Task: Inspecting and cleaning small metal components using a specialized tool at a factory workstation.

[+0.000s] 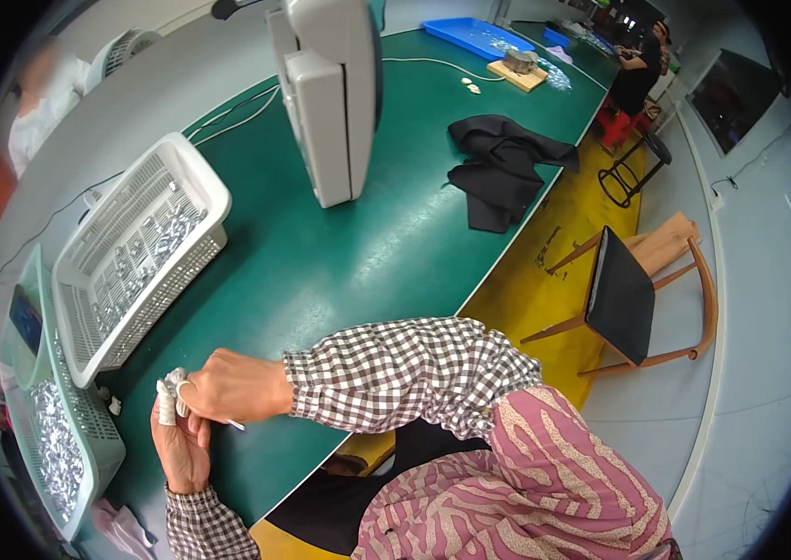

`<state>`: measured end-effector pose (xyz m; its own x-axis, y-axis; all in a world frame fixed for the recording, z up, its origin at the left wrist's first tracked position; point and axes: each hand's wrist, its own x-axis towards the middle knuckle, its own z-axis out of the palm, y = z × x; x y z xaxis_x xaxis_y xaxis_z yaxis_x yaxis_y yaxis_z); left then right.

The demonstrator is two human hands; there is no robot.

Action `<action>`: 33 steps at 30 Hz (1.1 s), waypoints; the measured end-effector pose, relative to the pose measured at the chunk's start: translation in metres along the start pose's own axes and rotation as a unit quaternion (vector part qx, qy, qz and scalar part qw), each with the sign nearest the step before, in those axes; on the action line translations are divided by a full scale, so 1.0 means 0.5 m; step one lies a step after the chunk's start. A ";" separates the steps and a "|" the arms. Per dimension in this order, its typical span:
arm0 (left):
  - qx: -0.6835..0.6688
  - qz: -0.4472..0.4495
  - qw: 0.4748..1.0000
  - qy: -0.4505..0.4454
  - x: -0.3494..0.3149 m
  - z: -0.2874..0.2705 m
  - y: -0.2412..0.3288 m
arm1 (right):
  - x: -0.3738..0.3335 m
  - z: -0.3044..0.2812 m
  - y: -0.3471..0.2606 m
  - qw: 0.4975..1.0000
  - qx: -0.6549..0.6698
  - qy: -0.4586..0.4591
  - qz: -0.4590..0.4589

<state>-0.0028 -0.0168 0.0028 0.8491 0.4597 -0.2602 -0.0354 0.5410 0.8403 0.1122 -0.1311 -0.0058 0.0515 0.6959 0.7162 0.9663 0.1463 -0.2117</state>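
In the head view, both hands meet at the near edge of the green table (339, 252), just beside the white basket (139, 252) that is full of small shiny metal parts. The right hand (227, 385) comes across from the right in a checked sleeve. Its fingers are closed in a pinch, and a thin light-coloured pin (236, 425) sticks out from under it. The left hand (181, 453) lies below it, palm half open, with white wrapping on the fingertips (168, 399). It touches the right hand, but I cannot tell if it grips something itself.

The pin is near the lower corner of the basket, over the table surface. Its long axis runs slanted, and the visible end points down and to the right, away from the basket. The other end is hidden in the hand.

In my judgement, the pin could slip out, because only a small part is held. It may then roll off the table edge close by. A second basket (59, 439), pale green, stands left of the white one.
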 end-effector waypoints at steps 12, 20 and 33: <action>-0.034 0.012 0.999 -0.010 0.007 -0.003 -0.001 | 0.007 0.007 -0.001 0.984 0.164 -0.013 0.076; -0.022 0.028 0.999 -0.026 0.012 -0.024 -0.003 | 0.016 0.018 -0.005 0.942 0.303 0.068 0.126; -0.046 0.014 0.997 -0.063 0.014 -0.046 0.001 | 0.025 -0.006 -0.005 0.886 0.423 0.049 0.185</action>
<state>-0.0092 0.0028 -0.0097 0.9064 0.3860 -0.1713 -0.1025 0.5946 0.7975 0.1114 -0.1249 0.0056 0.3868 0.7481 0.5391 0.3459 0.4242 -0.8369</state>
